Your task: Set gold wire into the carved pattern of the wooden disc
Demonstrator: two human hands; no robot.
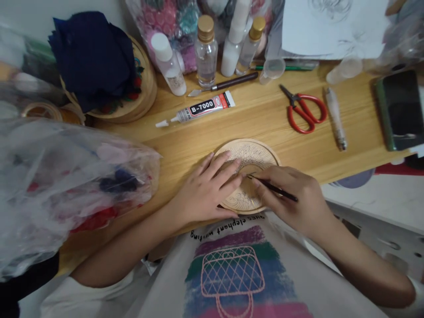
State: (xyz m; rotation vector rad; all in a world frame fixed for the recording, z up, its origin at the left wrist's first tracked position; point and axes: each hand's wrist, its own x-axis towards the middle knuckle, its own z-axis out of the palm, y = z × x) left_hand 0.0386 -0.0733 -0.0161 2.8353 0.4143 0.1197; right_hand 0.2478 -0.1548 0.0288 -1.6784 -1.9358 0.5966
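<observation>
A round pale wooden disc (247, 148) with a raised rim and fine drawn or carved line patterns lies on the table near its front edge. My left hand (212, 190) lies flat across the disc's left side, fingers spread. In a pen-like grip, my right hand (294, 194) holds a slim dark pen-shaped tool (278, 190). Its tip is over the plain middle of the disc, beside my left fingertips. Whether the tip touches the wood I cannot tell. My hands hide parts of the disc's left and right sides.
Behind the disc lie a B-7000 glue tube (205, 108), a craft knife (228, 83), red-handled scissors (304, 110) and a whitish pen-like tool (336, 119). Several bottles (206, 53) stand farther back. A phone (402, 110) is at right, a plastic bag (99, 176) at left, dark blue cloth (92, 57) back left.
</observation>
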